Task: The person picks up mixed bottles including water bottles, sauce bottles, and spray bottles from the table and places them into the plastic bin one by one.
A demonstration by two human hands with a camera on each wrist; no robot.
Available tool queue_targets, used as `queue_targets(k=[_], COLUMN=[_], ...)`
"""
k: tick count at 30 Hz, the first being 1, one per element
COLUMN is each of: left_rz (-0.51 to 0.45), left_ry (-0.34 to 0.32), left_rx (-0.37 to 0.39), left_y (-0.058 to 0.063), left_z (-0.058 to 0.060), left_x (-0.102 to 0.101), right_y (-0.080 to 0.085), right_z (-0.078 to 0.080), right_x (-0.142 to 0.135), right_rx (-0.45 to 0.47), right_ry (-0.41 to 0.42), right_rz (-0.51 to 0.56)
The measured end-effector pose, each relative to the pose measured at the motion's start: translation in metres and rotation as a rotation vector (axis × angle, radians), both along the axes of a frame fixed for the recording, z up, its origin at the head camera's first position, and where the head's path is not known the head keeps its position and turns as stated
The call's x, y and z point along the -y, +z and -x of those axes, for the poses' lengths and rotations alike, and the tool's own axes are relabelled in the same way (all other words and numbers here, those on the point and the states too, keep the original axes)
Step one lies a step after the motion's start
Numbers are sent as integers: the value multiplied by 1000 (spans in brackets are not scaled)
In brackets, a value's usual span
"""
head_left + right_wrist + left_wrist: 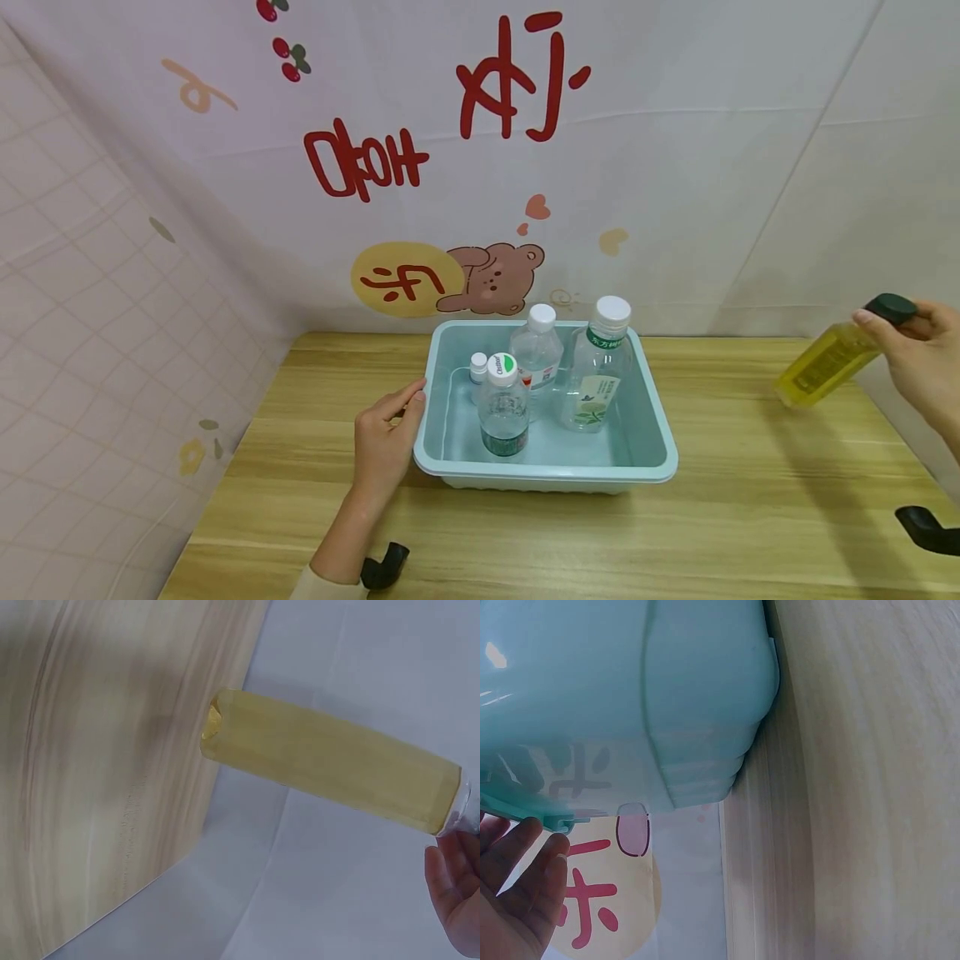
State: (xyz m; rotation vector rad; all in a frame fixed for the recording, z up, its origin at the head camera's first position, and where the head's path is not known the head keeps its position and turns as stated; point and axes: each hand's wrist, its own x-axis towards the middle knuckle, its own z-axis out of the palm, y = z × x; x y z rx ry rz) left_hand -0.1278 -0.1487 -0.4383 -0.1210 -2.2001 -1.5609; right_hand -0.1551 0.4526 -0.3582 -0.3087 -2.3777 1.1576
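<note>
My right hand [925, 358] grips a clear bottle of yellow liquid [827, 363] by its dark green cap [890, 309]. The bottle tilts in the air at the far right, its base pointing down and left. In the right wrist view the yellow bottle [330, 761] spans the middle, with fingers at its neck. My left hand [387, 437] touches the left rim of a light blue plastic tub [545, 473], fingertips at the edge. Inside the tub stand a small green-labelled bottle [504, 412], a tiny white-capped bottle [478, 367], a clear bottle [537, 346] and a larger clear bottle [597, 367].
The tub sits on a wooden table [300, 492] that meets a printed cloth backdrop [675, 192] at the back. Another cloth [82, 275] hangs along the left side. Black curved pieces [385, 567] show near both wrists.
</note>
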Motion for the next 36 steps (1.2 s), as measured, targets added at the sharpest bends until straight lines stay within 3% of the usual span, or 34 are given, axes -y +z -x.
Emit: queue_targets(k=[15,36], left_rz=[-5,-7], left_ry=[-1,-8], left_rx=[-10,-32], left_y=[1,0], left_z=[0,-1], left_x=[0,-1], right_y=[18,46], right_z=[-9,-25], right_x=[27,72], right_rx=[-150,-239], right_ry=[83,110], right_rz=[-50,-149])
